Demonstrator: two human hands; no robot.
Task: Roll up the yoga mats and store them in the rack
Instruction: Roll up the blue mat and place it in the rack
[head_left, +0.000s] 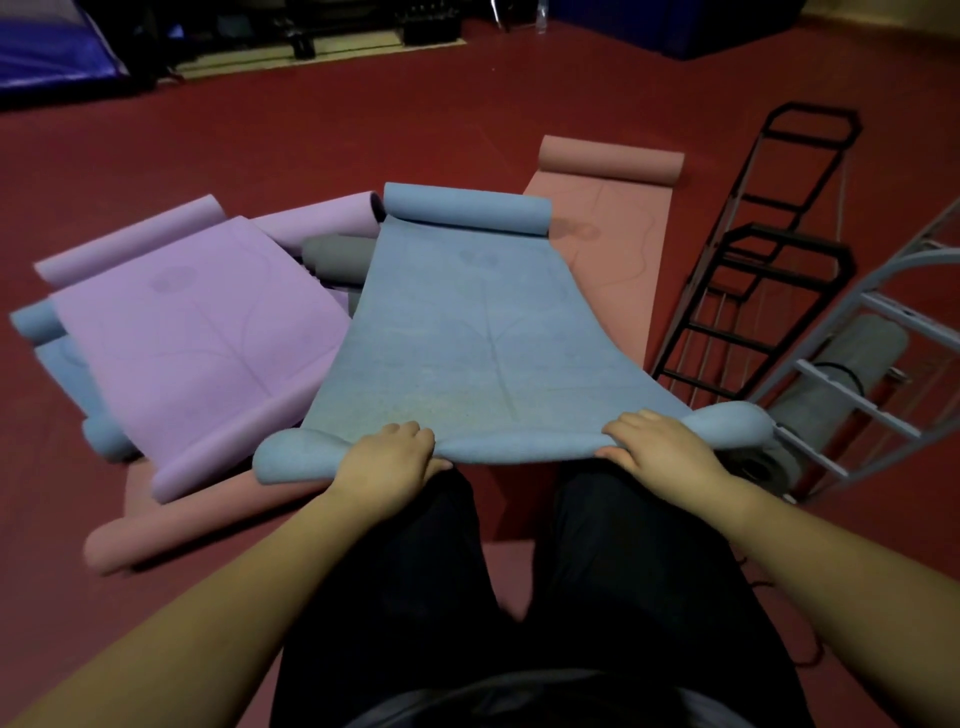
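A blue yoga mat (467, 332) lies spread out in front of me, its far end curled into a small roll. My left hand (387, 457) and my right hand (660, 441) both grip the mat's near edge, which is lifted and folded over. A purple mat (197, 332) lies partly unrolled to the left. A pink mat (618, 249) lies flat behind the blue one on the right. A white rack (852, 384) at the right holds a rolled grey mat (826, 395).
A black wire rack (753, 280) lies tilted on the red floor beside the white one. Another pink mat (171, 525) and blue rolls (36, 322) lie at the left, a grey roll (337, 257) behind. Dark equipment and blue padding line the far wall.
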